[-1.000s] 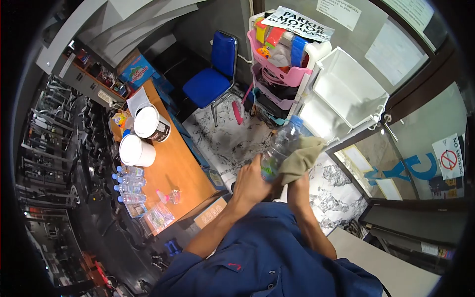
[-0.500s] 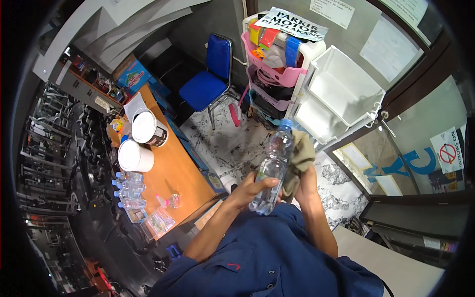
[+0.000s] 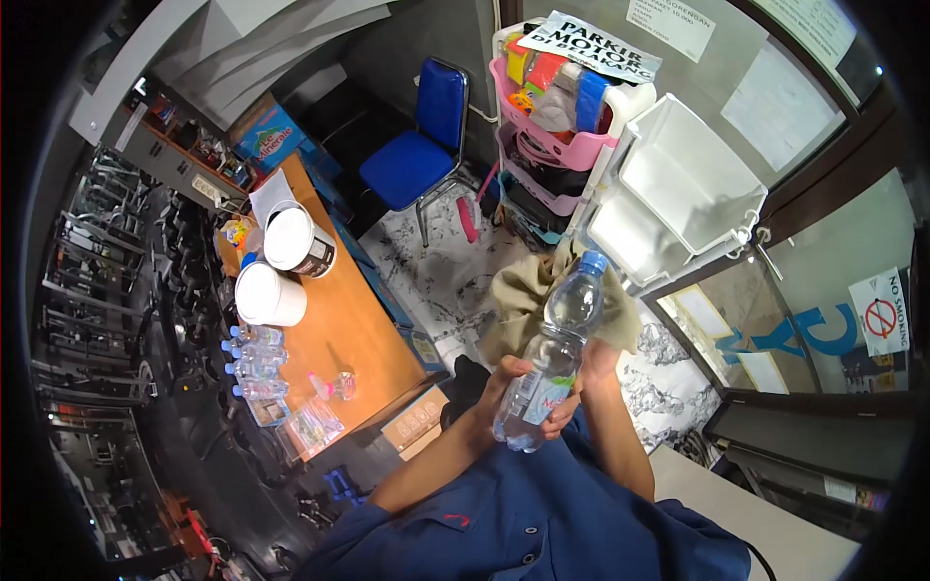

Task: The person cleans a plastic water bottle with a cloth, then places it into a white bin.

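Note:
A clear plastic bottle [image 3: 554, 373] with a blue cap tilts up and away in front of my body. Wrapped around its lower half is my left hand [image 3: 504, 381], thumb on the near side and fingertips showing at the other edge. Behind the bottle spreads a khaki cloth [image 3: 518, 295], its folds hanging out on both sides. My right hand [image 3: 599, 366] grips the cloth's lower right part, close to the bottle; its fingers are partly hidden by the cloth.
To the left, a wooden desk [image 3: 373, 353] carries two white tubs [image 3: 271, 295], several capped water bottles [image 3: 260, 366] and a small pink-topped bottle [image 3: 334, 385]. Beyond are a blue chair [image 3: 412, 174], a pink basket rack [image 3: 552, 140] and white bins [image 3: 683, 179]. A glass door stands right.
The bottle has turned so its label shows and has come slightly lower and right. Behind it, the cloth has opened out to the left.

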{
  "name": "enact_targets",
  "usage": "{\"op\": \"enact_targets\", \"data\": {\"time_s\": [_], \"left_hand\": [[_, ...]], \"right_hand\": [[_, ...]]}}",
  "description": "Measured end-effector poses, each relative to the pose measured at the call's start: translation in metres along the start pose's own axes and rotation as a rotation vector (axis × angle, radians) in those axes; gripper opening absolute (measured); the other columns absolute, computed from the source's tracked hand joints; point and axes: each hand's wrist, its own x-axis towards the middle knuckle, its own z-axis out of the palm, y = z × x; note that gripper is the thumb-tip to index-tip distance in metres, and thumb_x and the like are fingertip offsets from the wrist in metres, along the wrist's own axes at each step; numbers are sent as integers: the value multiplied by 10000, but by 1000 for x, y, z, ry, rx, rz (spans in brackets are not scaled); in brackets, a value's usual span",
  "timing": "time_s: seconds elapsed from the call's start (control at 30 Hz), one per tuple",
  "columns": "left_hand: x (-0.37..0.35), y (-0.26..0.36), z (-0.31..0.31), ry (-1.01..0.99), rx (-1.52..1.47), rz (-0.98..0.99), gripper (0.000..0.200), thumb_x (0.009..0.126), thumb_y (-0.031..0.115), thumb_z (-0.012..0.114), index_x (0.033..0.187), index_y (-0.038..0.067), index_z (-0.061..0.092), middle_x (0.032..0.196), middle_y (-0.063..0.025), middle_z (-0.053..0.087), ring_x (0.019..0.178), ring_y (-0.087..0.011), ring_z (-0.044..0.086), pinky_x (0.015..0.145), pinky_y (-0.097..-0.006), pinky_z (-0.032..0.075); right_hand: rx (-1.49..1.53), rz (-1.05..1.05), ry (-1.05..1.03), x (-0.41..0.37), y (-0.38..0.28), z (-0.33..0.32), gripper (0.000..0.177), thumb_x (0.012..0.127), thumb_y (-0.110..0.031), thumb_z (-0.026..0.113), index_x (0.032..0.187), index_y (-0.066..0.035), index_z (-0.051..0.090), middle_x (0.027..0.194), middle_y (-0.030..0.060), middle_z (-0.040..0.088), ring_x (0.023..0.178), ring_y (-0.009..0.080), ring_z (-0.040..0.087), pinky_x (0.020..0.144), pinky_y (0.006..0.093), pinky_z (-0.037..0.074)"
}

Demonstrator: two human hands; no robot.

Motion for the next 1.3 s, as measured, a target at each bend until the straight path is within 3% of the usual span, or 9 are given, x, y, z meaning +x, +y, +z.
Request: {"op": "enact_targets", "data": {"time_s": [0.1, 0.2, 0.53, 0.7, 0.77, 0.97, 1.13, 1.27, 1.3], "left_hand": [[3, 0, -10, -58, -201, -69, 793, 841, 571, 716, 1261, -47, 451, 850, -130, 557, 683, -231, 594, 655, -365, 515], [-1, 3, -12, 10, -132, -13, 775, 851, 578, 708, 1260, -33, 464, 854, -122, 551, 693, -227, 590, 661, -363, 514], [-15, 25, 11, 656, 536, 30, 510, 968, 432, 691, 1247, 10, 625, 998, -151, 728, 861, -227, 755, 774, -377, 629], [-17, 27, -2, 851, 1361, 295, 554, 891, 393, 824, 1207, -24, 643, 1005, -170, 757, 829, -295, 759, 769, -421, 606], [-12, 26, 5, 924, 1693, 405, 610, 858, 418, 838, 1168, -63, 622, 1022, -260, 758, 853, -433, 754, 801, -506, 580], [3, 31, 16, 1243, 2030, 162, 695, 812, 381, 863, 1227, -64, 528, 998, -328, 728, 943, -505, 718, 793, -581, 559], [-7, 39, 9, 1216, 2163, 115, 740, 823, 323, 881, 1313, -78, 498, 1043, -325, 725, 1028, -468, 716, 870, -543, 558], [-16, 63, 7, 913, 1824, 351, 671, 896, 278, 847, 1382, -58, 528, 1148, -289, 730, 1141, -355, 721, 987, -434, 542], [-18, 67, 3, 802, 1677, 380, 603, 962, 274, 798, 1421, -27, 549, 1246, -203, 730, 1170, -259, 700, 1012, -369, 523]], "right_hand": [[-141, 73, 179, 8, 8, 10, 581, 1134, -467, 412, 1554, -75, 492, 1377, 100, 648, 1225, 239, 644, 1069, 413, 544], [-97, 92, -88, 5, 18, -12, 604, 1113, -524, 469, 1534, -93, 514, 1383, 79, 656, 1245, 224, 643, 1059, 412, 559], [-81, 180, -134, -12, -3, 19, 868, 994, -709, 574, 1595, -108, 400, 1538, 84, 543, 1368, 253, 554, 1123, 449, 487], [-345, 314, -91, -27, 2, -22, 426, 1107, -171, 527, 1513, -46, 511, 1474, 74, 555, 1335, 192, 541, 1096, 341, 463], [-750, 275, -52, -33, -7, -5, 454, 1092, -129, 500, 1534, -28, 477, 1480, 83, 551, 1348, 211, 535, 1096, 350, 457], [-947, 17, -12, -41, 0, 15, 562, 1015, -57, 448, 1568, 11, 380, 1435, 179, 570, 1310, 349, 560, 1097, 420, 451], [-1321, -27, -256, -55, -19, 33, 612, 879, 19, 482, 1488, 47, 434, 1257, 312, 631, 1167, 461, 625, 1053, 449, 476], [-1038, -65, -305, -51, -39, 42, 579, 880, 26, 544, 1457, 37, 494, 1271, 225, 673, 1249, 355, 642, 1066, 395, 477], [-908, 39, -269, -47, -54, 53, 603, 881, -4, 630, 1471, 12, 508, 1315, 171, 667, 1291, 252, 618, 1089, 364, 466]]}}
